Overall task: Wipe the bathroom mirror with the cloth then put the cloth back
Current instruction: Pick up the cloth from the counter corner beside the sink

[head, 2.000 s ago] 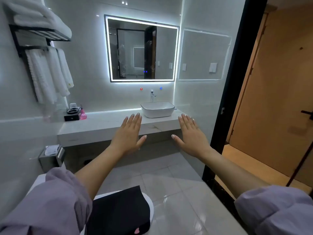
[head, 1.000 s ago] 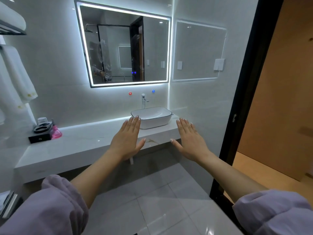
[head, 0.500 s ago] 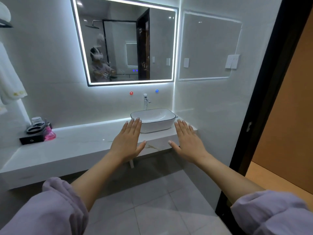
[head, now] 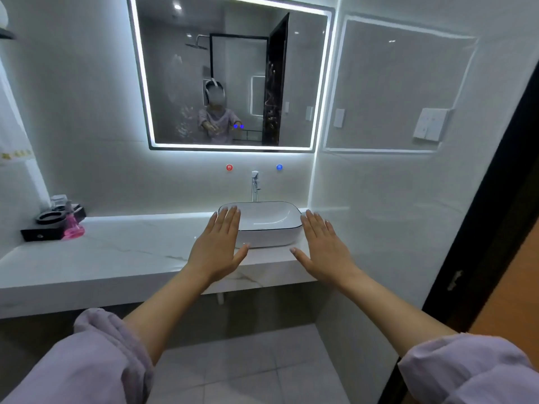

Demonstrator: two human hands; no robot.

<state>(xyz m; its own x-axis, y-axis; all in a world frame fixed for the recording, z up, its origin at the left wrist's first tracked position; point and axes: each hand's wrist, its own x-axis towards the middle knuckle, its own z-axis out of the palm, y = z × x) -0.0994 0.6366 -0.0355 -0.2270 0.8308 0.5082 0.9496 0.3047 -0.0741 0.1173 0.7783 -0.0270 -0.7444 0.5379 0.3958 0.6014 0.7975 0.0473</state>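
A rectangular mirror (head: pixel 180 68) with a lit white border hangs on the tiled wall above the counter; smudges show on its lower left glass. My left hand (head: pixel 218 246) is held flat, palm down, fingers apart, in front of the left rim of the washbasin (head: pixel 271 220). To the right of the basin, my right hand (head: pixel 325 249) is stretched out the same way. Both hands hold nothing. No wiping cloth shows on the counter. A white towel (head: pixel 13 135) hangs at the far left edge.
A white marble counter (head: pixel 122 258) runs left from the basin, with a chrome tap (head: pixel 255 185) behind it. A black tray with glasses (head: pixel 52 223) and a pink bottle (head: pixel 73 227) stand at its left end. A dark door frame (head: pixel 495 199) stands at right.
The view has moved closer to the counter and mirror, which now fills more of the frame. Both hands stay flat and outstretched, now over the counter edge beside the basin.
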